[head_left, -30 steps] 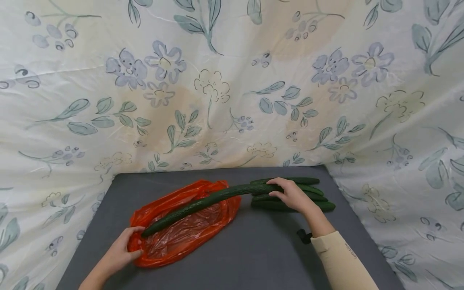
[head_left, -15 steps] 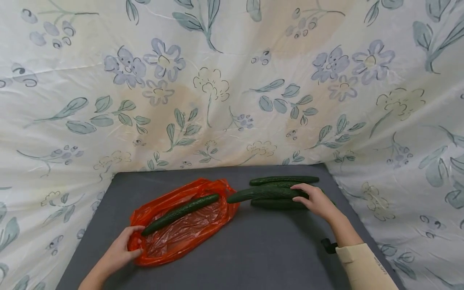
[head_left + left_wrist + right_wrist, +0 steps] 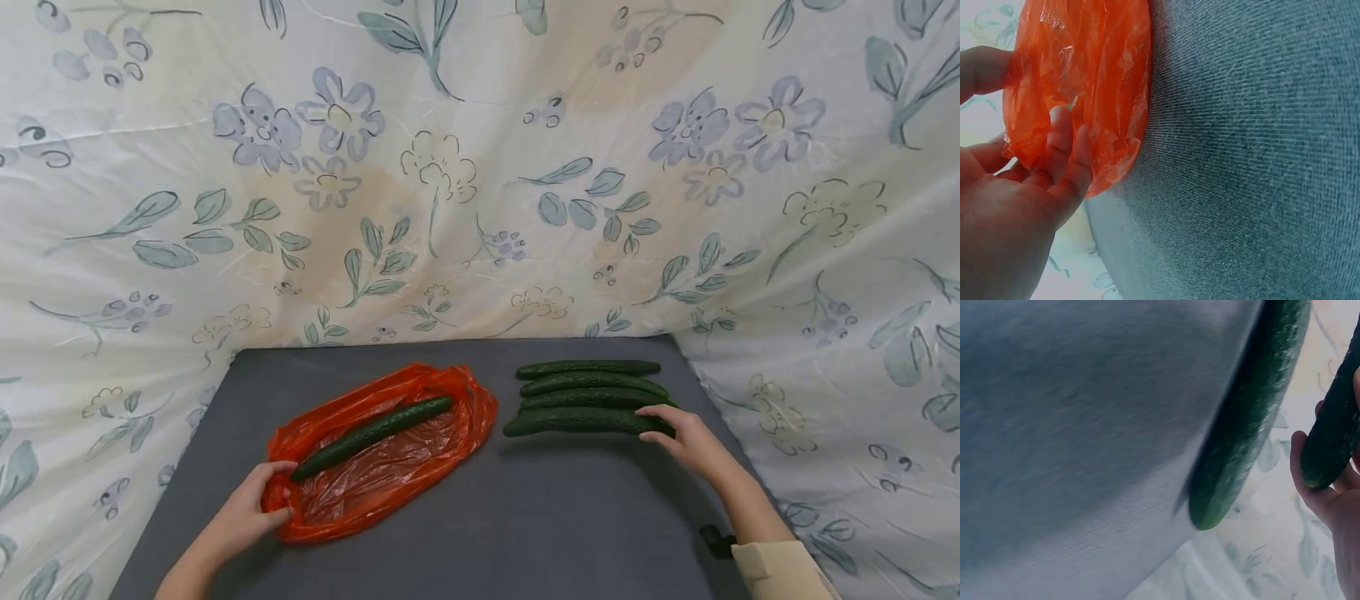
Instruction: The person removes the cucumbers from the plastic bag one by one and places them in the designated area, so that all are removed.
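An orange-red plastic bag (image 3: pixel 442 442) lies spread with its mouth facing up, and one long green cucumber (image 3: pixel 375 435) rests inside it. My left hand (image 3: pixel 247 504) grips the bag's left end; the left wrist view has the thumb and fingers around the thin film (image 3: pixel 1110 81). My right hand (image 3: pixel 686 437) holds another cucumber (image 3: pixel 577 422) by its right end, raised a little above the table with a shadow under it. In the right wrist view the fingers curl around this held cucumber (image 3: pixel 1329 437), apart from a cucumber (image 3: pixel 1241 425) lying on the table.
Behind the held one, several cucumbers (image 3: pixel 588 367) lie side by side at the back right of the dark grey table (image 3: pixel 480 533). A floral cloth (image 3: pixel 480 208) hangs behind the table and along both sides.
My right hand has carried its cucumber rightward and toward me, away from over the bag to the front of the cucumber row. My left hand stays on the bag.
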Tool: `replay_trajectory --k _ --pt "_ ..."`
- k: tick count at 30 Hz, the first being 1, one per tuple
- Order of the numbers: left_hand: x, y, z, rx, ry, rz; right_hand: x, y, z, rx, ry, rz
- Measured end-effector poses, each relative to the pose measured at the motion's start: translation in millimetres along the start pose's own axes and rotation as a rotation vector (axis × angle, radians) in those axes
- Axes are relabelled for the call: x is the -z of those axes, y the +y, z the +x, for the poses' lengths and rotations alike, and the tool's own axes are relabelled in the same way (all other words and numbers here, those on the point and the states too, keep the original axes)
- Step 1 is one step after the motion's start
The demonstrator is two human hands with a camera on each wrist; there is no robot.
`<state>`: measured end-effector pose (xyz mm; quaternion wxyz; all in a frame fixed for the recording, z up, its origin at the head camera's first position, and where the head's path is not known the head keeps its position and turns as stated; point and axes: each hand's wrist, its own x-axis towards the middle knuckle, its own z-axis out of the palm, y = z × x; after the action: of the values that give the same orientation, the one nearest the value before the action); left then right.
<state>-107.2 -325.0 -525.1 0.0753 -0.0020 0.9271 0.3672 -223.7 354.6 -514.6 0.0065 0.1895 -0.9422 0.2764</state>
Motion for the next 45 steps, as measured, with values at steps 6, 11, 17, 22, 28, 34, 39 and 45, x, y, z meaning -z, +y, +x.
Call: replay_trajectory --k 6,11,17,22,28,34,39,45 --pt "1.6 1.6 0.0 0.002 -0.007 -0.004 0.0 14.7 -10.8 -0.024 -0.003 -0.012" --pt "1.1 1.3 -0.3 0.004 -0.007 -0.014 -1.7 25.1 -16.9 -0.025 -0.016 -0.041" --pt "0.2 1.3 -0.1 -0.020 0.016 0.012 -7.2 29.5 -17.9 -0.038 -0.039 -0.079" --pt "-0.3 2.3 -1.1 -0.044 0.021 0.015 -9.9 28.1 -11.3 -0.038 -0.059 -0.132" --pt "-0.6 0.9 -1.2 -0.033 0.008 0.000 -15.8 29.8 -5.5 -0.017 -0.020 -0.236" --pt "-0.9 -0.4 -1.2 -0.032 -0.003 -0.011 -18.3 26.3 -5.2 -0.031 0.006 -0.312" --pt "-0.9 -0.5 0.3 -0.031 -0.001 -0.008 -14.4 15.9 -3.2 -0.036 0.068 -0.303" --pt "-0.6 -0.2 0.8 -0.025 -0.005 -0.016 -8.6 -8.7 3.2 0.048 0.161 -0.240"
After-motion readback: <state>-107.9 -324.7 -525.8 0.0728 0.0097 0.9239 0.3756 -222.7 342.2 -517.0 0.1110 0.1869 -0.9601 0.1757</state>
